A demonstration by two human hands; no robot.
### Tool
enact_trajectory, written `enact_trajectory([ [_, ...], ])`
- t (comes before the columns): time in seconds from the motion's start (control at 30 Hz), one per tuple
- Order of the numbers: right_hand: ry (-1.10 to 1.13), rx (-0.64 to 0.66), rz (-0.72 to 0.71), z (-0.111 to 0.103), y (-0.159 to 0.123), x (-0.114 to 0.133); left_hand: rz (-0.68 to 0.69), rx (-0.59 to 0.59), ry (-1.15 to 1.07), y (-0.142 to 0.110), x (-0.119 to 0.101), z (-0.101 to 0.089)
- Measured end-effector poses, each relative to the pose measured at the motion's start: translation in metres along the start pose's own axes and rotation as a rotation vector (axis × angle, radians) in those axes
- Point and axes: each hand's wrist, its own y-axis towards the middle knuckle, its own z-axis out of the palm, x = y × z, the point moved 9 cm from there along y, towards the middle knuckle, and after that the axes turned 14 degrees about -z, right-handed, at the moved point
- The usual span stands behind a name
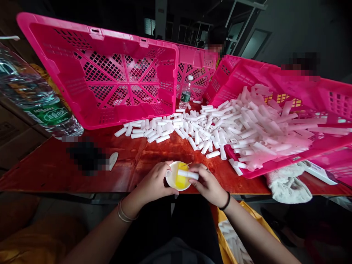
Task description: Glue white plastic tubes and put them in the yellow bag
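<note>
My left hand point(154, 183) is closed around the left rim of a small white bowl point(172, 179) of yellow liquid at the table's near edge. My right hand point(207, 183) pinches a short white tube point(188, 174) and holds it lying across the bowl, over the yellow liquid. A thin stick rises from the bowl beside the tube. Several more white tubes point(192, 128) lie scattered on the red table point(137, 161) beyond the bowl.
A pink crate point(110, 73) stands tipped on its side at back left. Another pink crate point(302, 121) at right spills white tubes. A large water bottle point(35, 99) lies far left, a small bottle point(186, 93) stands at the back. A white cloth point(288, 185) and a yellow bag point(233, 238) of tubes are at near right.
</note>
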Motion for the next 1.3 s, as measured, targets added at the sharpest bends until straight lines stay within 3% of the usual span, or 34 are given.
enact_trajectory([
  [0.1,-0.002,-0.064,0.103,0.001,-0.006,-0.008,0.001,-0.005,0.013,-0.001,-0.002,-0.001],
  [0.27,-0.135,0.019,-0.086,0.007,-0.006,0.013,0.013,-0.017,0.027,-0.002,-0.004,-0.002],
  [0.43,-0.065,-0.096,0.068,-0.002,-0.014,0.001,0.023,-0.011,0.018,-0.001,-0.004,-0.002],
  [0.6,-0.14,-0.075,-0.097,0.002,-0.015,0.016,0.026,0.005,0.021,-0.001,-0.005,-0.001],
  [0.77,0.048,-0.184,0.169,0.003,-0.024,-0.004,0.013,0.009,0.017,-0.001,-0.006,-0.001],
  [0.93,-0.085,-0.181,0.007,0.002,-0.023,0.014,0.004,-0.011,0.005,0.0,-0.005,-0.003],
  [1.1,0.191,-0.192,0.249,0.01,-0.03,-0.007,0.009,-0.02,0.012,-0.001,-0.002,-0.001],
  [1.17,0.088,-0.181,0.206,0.007,-0.028,-0.002,0.019,-0.03,0.013,-0.001,-0.002,-0.002],
  [1.23,-0.052,-0.172,0.067,0.003,-0.023,0.011,0.03,-0.035,0.019,-0.001,-0.003,-0.002],
  [1.3,-0.073,-0.168,-0.001,0.003,-0.021,0.017,0.035,-0.035,0.026,-0.002,-0.004,-0.003],
])
